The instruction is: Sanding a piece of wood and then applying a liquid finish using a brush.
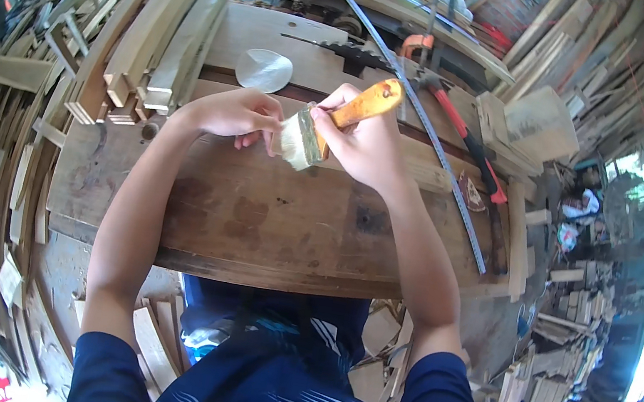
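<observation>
My right hand (353,139) is closed around a paintbrush with an orange-yellow wooden handle (370,101), a metal band and pale bristles (295,142), which point down and to the left. My left hand (238,116) has its fingers curled at the left edge of the bristles; what they grip is partly hidden. Both hands are over a worn wooden workbench (267,226). A round, pale, translucent disc (263,70) rests just beyond my left hand, and a light board (432,168) runs behind the brush.
Stacked planks (171,34) line the back left. A long metal ruler (457,201) lies diagonally at the right, beside a saw with red-and-black handle (475,141) and an orange clamp (417,43). Loose timber (1,150) surrounds the bench on both sides.
</observation>
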Available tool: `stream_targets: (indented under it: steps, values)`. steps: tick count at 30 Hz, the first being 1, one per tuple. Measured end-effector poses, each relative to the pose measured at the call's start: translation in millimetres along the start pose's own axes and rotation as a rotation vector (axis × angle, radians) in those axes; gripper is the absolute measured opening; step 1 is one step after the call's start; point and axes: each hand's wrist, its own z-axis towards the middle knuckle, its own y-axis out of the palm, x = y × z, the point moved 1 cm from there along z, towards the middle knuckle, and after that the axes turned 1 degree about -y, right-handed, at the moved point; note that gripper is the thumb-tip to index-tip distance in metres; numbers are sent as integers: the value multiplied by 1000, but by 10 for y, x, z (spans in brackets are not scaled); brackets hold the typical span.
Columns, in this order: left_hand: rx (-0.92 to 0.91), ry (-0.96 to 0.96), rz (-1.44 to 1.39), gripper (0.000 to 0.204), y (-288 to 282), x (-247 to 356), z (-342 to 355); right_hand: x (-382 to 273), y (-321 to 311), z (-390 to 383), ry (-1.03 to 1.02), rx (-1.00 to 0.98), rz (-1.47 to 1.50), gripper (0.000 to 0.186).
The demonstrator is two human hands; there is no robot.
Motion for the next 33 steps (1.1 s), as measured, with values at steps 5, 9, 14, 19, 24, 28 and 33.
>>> stream_targets:
  steps: [5, 9, 14, 19, 24, 28, 33]
  values:
    - [-14, 1, 3, 27, -7, -84, 21, 230, -494, -226, 183, -24, -106, 17]
    - [-16, 10, 0, 25, 2, 11, 34, 424, -1301, -654, 488, 121, -210, 17]
    - [-1, -25, 39, 26, -10, 15, -40, 232, -1725, -867, 602, 187, -712, 17]
    - [2, -68, 123, 25, -9, 92, -55, 145, -1371, -663, 447, 126, -920, 24]
    - [-35, -19, 30, 22, 20, 51, 33, -77, -351, -200, 134, 74, -590, 27]
    - [-4, -6, 16, 20, 141, 136, 30, -108, 149, 46, 69, -9, -305, 25]
    - [-20, -44, -6, 21, 57, -70, 5, 92, 57, 37, 194, -132, -136, 23]
